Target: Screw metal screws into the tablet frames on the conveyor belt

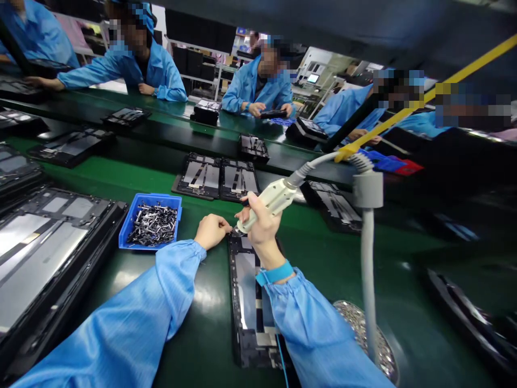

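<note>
A dark tablet housing with silvery panels [245, 291] lies lengthwise before me on the green bench. My right hand [264, 222] is wrapped around a cream electric screwdriver [279, 195], whose lower end points at the housing's far left corner; its tip is too small to make out. Fingers pinched, my left hand [212, 230] is at that same corner, and whatever it holds is hidden. Left of it stands a blue bin [150, 247] full of small black and silver parts [153, 223]. A blue band [275, 273] circles my right wrist.
A grey cable [368, 280] hangs at the right, near a yellow strap [396, 121]. Beneath it sits a round dish of small metal pieces [355, 318]. Stacked housings [48, 242] stand at the left, more [204, 175] lie beyond. Several co-workers in blue sit across.
</note>
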The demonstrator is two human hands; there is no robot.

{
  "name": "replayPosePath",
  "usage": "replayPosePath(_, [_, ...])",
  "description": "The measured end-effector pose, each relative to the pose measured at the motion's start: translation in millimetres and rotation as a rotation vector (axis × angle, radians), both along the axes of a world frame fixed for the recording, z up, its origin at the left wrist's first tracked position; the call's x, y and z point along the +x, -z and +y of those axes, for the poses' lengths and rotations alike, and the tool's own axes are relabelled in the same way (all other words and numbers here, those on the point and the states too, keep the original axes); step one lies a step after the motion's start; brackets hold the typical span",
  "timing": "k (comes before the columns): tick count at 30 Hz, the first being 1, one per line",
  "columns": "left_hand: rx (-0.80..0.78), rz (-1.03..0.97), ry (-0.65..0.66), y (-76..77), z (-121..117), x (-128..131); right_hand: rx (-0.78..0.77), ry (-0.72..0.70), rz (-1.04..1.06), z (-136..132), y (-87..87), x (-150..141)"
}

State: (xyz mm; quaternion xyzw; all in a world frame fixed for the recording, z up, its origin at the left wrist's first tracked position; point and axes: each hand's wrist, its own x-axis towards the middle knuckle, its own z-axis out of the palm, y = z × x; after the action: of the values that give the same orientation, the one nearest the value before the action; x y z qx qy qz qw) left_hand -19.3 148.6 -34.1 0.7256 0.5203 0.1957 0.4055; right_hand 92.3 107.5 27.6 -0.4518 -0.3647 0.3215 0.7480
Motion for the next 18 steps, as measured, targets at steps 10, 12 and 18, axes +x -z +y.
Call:
replayPosePath(10, [-0.013,0.009,-0.024,-2.4,-4,2,-0.017,0.003,0.014,8,12.0,-3])
replayPosePath(12, [-0.012,0.012,-0.029,-2.6,-4,2,-0.016,-0.010,0.010,7,12.5,-4])
replayPosePath(18, [-0.003,0.026,-0.024,-1.5,-6,0,-0.026,-0.018,-0.026,9,18.6,-8])
